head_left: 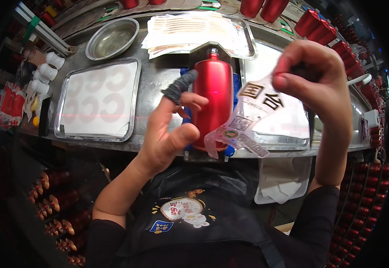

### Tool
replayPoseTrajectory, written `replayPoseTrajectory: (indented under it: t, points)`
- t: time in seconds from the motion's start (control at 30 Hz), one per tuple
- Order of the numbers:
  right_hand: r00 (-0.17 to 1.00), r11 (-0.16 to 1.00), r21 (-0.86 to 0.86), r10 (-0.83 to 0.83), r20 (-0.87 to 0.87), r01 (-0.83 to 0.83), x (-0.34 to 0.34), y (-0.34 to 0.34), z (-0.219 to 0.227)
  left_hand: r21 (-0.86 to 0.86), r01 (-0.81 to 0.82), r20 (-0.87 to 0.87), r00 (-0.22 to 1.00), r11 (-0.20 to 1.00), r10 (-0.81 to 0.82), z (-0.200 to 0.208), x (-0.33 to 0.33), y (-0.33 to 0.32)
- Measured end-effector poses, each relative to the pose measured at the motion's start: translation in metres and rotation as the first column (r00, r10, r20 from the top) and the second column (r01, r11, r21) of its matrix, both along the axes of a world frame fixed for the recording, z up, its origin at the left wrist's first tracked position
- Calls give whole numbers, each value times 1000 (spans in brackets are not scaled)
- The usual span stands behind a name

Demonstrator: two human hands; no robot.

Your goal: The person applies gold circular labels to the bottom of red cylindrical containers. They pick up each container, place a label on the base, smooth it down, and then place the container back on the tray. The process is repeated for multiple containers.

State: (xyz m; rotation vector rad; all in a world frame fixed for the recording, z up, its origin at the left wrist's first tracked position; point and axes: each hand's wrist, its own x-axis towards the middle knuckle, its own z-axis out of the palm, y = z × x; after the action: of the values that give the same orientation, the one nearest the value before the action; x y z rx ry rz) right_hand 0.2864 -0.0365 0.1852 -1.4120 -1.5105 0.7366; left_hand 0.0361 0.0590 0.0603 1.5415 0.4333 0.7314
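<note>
A glossy red bottle (pixel 213 89) lies in the middle, its narrow neck away from me, with blue padding at its sides. My left hand (pixel 164 129) is at the bottle's left side, thumb and fingers apart, one finger wrapped in black tape. Its fingertips overlap the bottle's edge; whether they press on it I cannot tell. Above the right tray, my right hand (pixel 319 78) pinches the upper end of a clear decal film (pixel 255 111) between thumb and finger. Black characters, a square pattern and a small round emblem mark the film. Its curled lower end hangs over the bottle's lower right part.
On the left, a metal tray (pixel 57 120) holds a white sheet with pale ring shapes. Behind it stands a metal bowl (pixel 112 40). Printed sheets (pixel 190 31) are stacked at the back. Another tray (pixel 288 145) lies right, above a white plastic bin (pixel 284 181). Red bottles stand around.
</note>
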Motion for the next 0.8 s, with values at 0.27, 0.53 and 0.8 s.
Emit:
replayPoseTrajectory:
  t: [0.27, 0.53, 0.8]
  points:
    - [988, 978, -146, 151, 23, -146, 8, 72, -79, 87, -125, -344, 927, 988, 147, -5, 5, -13]
    - [903, 915, 66, -403, 147, 398, -5, 31, -112, -186, -86, -370, 929, 979, 11, -13, -15, 4]
    - [928, 877, -387, -354, -115, 286, -31, -41, -163, 536, 114, -219, 976, 836, 8, -30, 1, 29]
